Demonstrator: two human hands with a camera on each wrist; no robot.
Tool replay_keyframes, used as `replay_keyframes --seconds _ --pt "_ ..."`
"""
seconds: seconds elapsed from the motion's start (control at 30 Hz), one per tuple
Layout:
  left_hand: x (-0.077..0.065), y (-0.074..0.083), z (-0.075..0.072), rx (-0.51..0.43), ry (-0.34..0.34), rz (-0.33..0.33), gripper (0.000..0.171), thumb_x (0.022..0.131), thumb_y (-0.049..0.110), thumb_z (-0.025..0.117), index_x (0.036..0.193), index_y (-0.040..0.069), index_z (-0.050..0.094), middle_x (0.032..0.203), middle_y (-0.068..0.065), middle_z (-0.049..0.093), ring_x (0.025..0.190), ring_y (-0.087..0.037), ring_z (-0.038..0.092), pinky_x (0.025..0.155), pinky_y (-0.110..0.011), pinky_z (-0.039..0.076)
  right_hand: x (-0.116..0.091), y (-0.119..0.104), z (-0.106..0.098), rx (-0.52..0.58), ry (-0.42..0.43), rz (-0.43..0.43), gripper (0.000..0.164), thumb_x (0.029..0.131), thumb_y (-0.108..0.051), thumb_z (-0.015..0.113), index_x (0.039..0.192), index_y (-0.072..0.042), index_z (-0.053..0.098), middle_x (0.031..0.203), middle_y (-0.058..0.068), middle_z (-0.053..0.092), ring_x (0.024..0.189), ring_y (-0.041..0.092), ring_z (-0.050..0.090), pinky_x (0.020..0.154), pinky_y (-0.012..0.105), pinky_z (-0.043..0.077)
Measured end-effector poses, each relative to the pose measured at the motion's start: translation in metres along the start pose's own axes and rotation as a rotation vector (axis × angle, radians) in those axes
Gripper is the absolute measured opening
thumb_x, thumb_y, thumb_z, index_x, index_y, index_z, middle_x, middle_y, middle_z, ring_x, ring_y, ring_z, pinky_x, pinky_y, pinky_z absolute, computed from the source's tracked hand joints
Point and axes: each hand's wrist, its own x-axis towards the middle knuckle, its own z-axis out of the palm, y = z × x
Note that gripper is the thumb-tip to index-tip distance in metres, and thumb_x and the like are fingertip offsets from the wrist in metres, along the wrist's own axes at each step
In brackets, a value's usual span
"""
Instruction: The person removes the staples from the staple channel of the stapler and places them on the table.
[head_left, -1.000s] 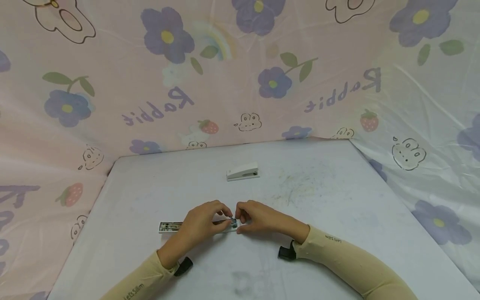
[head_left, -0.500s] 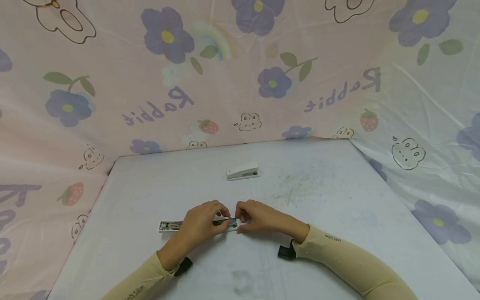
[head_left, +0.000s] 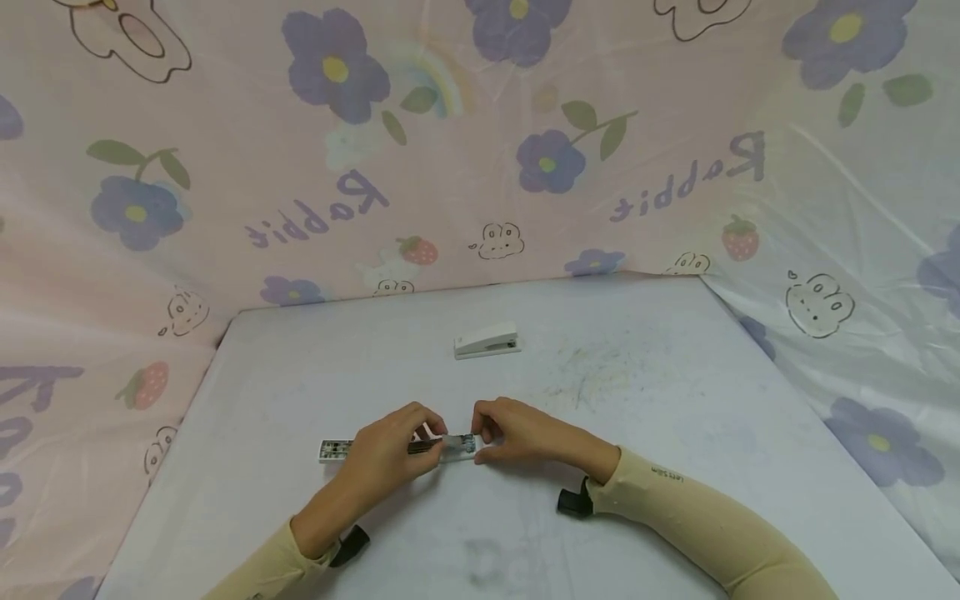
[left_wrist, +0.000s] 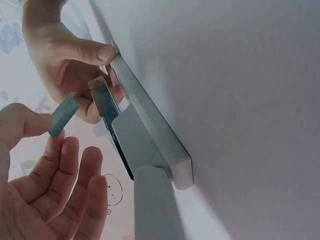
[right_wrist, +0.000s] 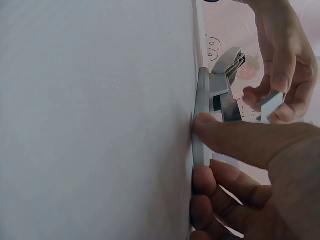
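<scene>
A white stapler point(head_left: 459, 457) lies swung wide open on the table, its top part point(head_left: 333, 451) stretching off to the left. My left hand point(head_left: 382, 450) is over its middle, thumb and forefinger pinching a short strip of staples point(left_wrist: 63, 115). In the left wrist view this strip is held apart from the metal magazine point(left_wrist: 106, 102), the other fingers loosely bent. At the stapler's right end my right hand point(head_left: 517, 429) grips the base point(right_wrist: 201, 120) between thumb and fingers. The left hand hides part of the stapler in the head view.
A second white stapler point(head_left: 487, 342) stands closed farther back on the white table point(head_left: 637, 517). Behind and along both sides hangs a patterned curtain point(head_left: 450, 183) with flowers and rabbits. Dark smudges point(head_left: 600, 371) mark the tabletop at the back right.
My left hand has drawn back to the left with the strip of staples, baring more of the stapler's right end. The right hand keeps its place on the base.
</scene>
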Motion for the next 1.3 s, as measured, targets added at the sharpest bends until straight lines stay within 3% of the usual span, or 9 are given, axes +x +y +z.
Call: replay_keyframes --seconds 0.53,0.93,1.3 --pt "-0.014 0.005 -0.004 -0.039 -0.153 0.045 0.018 0.092 0.022 0.087 0.104 0.025 0.074 0.101 0.013 0.072 0.088 -0.005 0.066 0.071 -0.024 0.054 0.000 0.002 0.000 0.010 -0.002 -0.014 0.029 0.091 -0.022 0.089 0.102 -0.015 0.064 0.087 -0.006 0.063 0.082 0.007 0.053 0.081 0.026 0.046" --pt "-0.020 -0.001 -0.001 -0.024 -0.213 0.065 0.019 0.090 0.023 0.089 0.101 0.026 0.074 0.096 0.015 0.069 0.085 -0.002 0.064 0.070 -0.023 0.053 0.000 0.001 0.000 0.021 -0.002 -0.022 0.029 0.090 -0.020 0.089 0.103 -0.013 0.064 0.087 -0.004 0.063 0.081 0.007 0.055 0.081 0.025 0.047" --pt "-0.022 0.000 -0.003 0.114 -0.271 0.026 0.019 0.088 0.024 0.090 0.097 0.024 0.074 0.092 0.015 0.065 0.078 0.000 0.057 0.065 -0.024 0.049 0.001 0.000 -0.001 0.010 -0.009 -0.015 0.029 0.091 -0.020 0.089 0.103 -0.013 0.064 0.087 -0.004 0.063 0.081 0.008 0.054 0.081 0.025 0.047"
